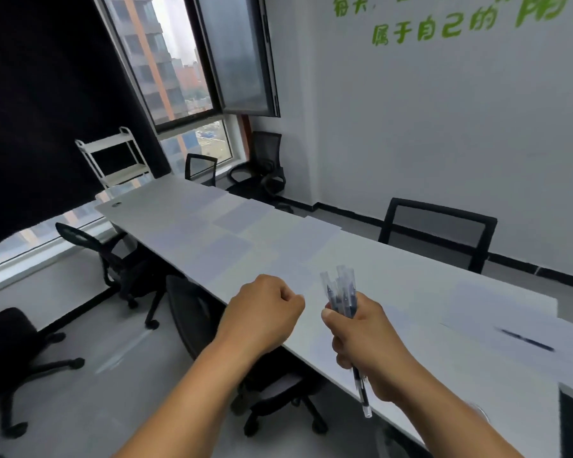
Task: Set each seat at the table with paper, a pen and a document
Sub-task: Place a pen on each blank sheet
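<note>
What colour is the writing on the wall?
Green, on the white wall; the writing shows in the head view.

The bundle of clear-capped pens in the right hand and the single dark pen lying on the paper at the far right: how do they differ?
The bundle of clear-capped pens stands roughly upright, gripped in the right hand; the single dark pen lies flat on a white sheet of paper, untouched. The bundle is several pens; the other is alone. The bundle hangs above the long white table; the single pen is already placed. All look like similar dark-inked pens.

Bare tabletop (394, 269) lies open just ahead of both hands. Paper sheets (239, 216) cover its far stretch, while a pen (526, 340) on paper occupies the right end.
</note>
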